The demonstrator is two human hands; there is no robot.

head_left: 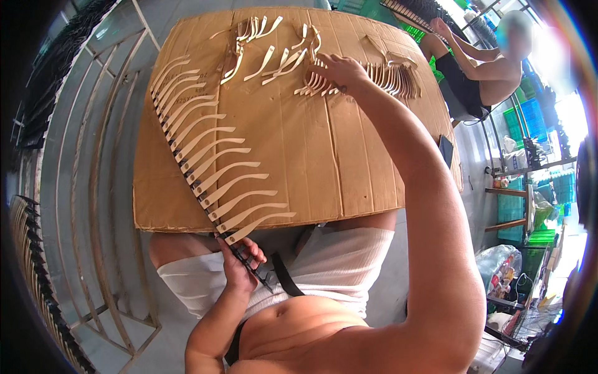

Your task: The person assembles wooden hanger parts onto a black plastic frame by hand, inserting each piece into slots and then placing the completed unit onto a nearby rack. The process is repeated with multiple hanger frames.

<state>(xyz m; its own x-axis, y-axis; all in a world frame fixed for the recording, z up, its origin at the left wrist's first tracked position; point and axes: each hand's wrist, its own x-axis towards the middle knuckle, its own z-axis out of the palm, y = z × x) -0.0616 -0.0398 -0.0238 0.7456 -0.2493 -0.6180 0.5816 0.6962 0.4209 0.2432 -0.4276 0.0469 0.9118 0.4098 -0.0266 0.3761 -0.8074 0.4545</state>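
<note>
My left hand, low at the table's near edge, is closed around the end of a long black rack strip. Along that strip, several pale curved flat pieces stick out in a row, each with a wide end at the strip and a thin bent tail. My right hand reaches to the far side with fingers apart, touching or just over a row of similar curved pieces. Whether its fingertips touch one is hard to see. More loose pale pieces lie left of that hand.
A cardboard sheet covers the table. A dark phone-like object lies at its right edge. Metal rack bars stand at left, with another loaded strip. Another person sits at far right, near green crates.
</note>
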